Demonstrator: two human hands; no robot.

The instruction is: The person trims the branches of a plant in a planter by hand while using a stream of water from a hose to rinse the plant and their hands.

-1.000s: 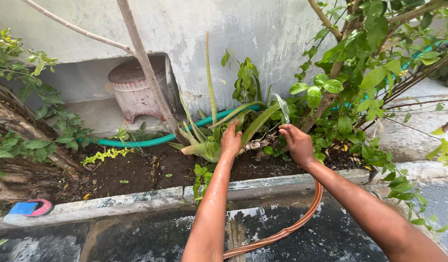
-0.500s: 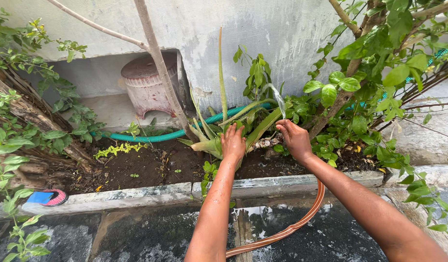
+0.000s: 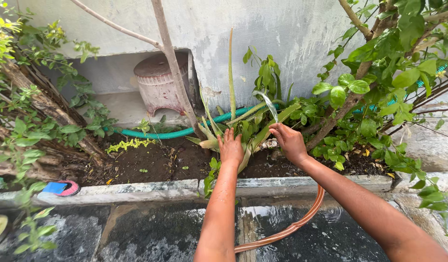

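- Aloe plant point(image 3: 233, 123) with long fleshy green leaves, rooted in the dark soil bed point(image 3: 151, 162) by the grey wall, behind the concrete kerb point(image 3: 136, 190); watering looks under way.
- Brown rubber hose point(image 3: 292, 225): it curves up to the right hand point(image 3: 289, 140), whose fingers are closed on its end, and a water arc point(image 3: 267, 101) leaves there.
- Left hand point(image 3: 230, 147): fingers spread flat on the leaves, gripping nothing; next, aiming lower at the roots seems needed.

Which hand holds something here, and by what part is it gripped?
The right hand grips the brown hose at its outlet end, water arcing out. The left hand rests flat on the aloe plant, gripping nothing.
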